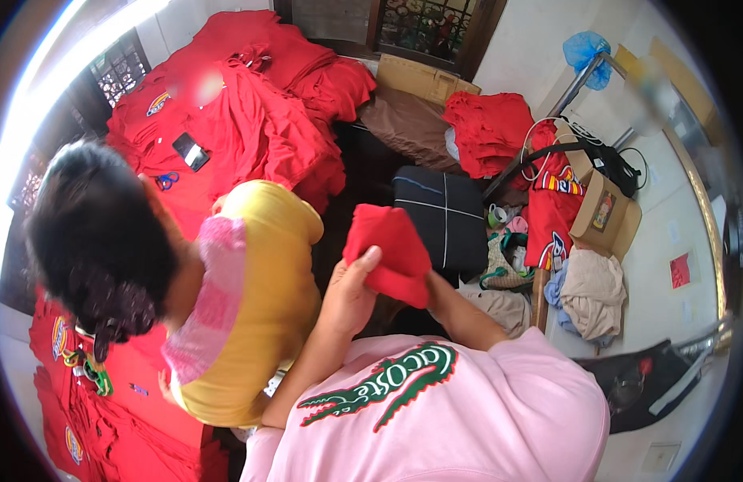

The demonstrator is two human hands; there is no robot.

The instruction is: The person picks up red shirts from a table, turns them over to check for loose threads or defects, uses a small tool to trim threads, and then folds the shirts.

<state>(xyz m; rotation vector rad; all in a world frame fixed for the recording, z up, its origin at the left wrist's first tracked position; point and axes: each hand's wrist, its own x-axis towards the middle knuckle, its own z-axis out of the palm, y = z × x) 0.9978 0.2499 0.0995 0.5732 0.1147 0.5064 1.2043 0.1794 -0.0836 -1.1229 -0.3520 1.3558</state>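
Observation:
A folded piece of red cloth (pixel 390 253) is held up in front of my chest. My left hand (pixel 351 289) grips its left side, thumb pressed on top and the other fingers behind. At the cloth's lower right edge, my right hand (pixel 437 291) meets it from behind and appears to hold it. The cloth hides the fingers of that hand. Beyond the cloth lies a dark, flat-topped bundle (pixel 440 217) tied crosswise with white string.
Close on my left, a person in a yellow and pink top (pixel 263 297) faces a table heaped with red shirts (pixel 267 128). A phone (pixel 190 151) and blue-handled scissors (pixel 166 181) lie there. To the right are a red cloth stack (pixel 488 132), an open cardboard box (pixel 604 213) and beige cloth (pixel 592 293).

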